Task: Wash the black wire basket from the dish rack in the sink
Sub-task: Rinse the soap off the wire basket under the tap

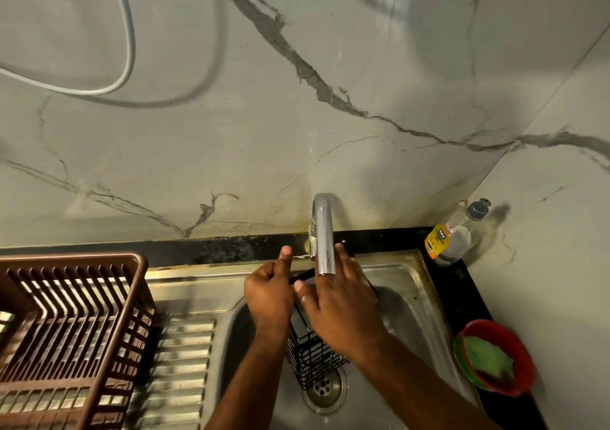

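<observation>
The black wire basket [312, 360] hangs tilted over the steel sink [412, 301], its lower end just above the drain [325, 388]. My left hand [269, 296] grips its upper left rim, thumb pointing up. My right hand [340, 301] lies flat across the basket's top with fingers spread, right under the chrome tap spout [323, 234]. Both hands hide most of the basket's upper part. I cannot tell whether water is running.
A brown plastic dish rack [66, 327] stands on the ribbed drainboard [178, 363] at the left. A dish soap bottle [452, 234] leans in the back right corner. A red bowl holding a green scrub pad [495, 358] sits on the black counter to the right.
</observation>
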`<move>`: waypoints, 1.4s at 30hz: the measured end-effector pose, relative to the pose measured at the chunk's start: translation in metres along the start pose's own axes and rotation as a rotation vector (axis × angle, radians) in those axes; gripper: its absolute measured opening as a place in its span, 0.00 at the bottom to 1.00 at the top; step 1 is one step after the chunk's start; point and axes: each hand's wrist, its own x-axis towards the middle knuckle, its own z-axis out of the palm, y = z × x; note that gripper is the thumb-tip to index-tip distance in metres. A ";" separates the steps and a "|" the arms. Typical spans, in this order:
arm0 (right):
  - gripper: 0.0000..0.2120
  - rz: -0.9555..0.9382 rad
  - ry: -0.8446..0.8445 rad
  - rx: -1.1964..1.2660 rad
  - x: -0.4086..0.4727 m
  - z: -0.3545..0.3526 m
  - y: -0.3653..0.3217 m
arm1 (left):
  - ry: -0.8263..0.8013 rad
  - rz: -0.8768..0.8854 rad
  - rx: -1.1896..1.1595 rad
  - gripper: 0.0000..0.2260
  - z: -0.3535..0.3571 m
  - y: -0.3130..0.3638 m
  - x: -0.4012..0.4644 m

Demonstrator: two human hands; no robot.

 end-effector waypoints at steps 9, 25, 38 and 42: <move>0.39 -0.058 0.108 -0.178 -0.037 0.027 0.018 | 0.199 -0.071 -0.083 0.22 -0.002 -0.003 -0.009; 0.35 -0.120 0.135 0.039 -0.014 0.014 0.030 | 0.185 -0.131 -0.195 0.20 -0.013 -0.001 0.000; 0.17 0.214 -0.347 1.089 0.041 -0.008 0.045 | -0.158 -0.024 -0.027 0.21 -0.044 -0.009 -0.003; 0.23 0.266 -0.331 0.962 0.040 0.013 0.026 | -0.245 0.289 0.674 0.26 -0.026 0.000 -0.008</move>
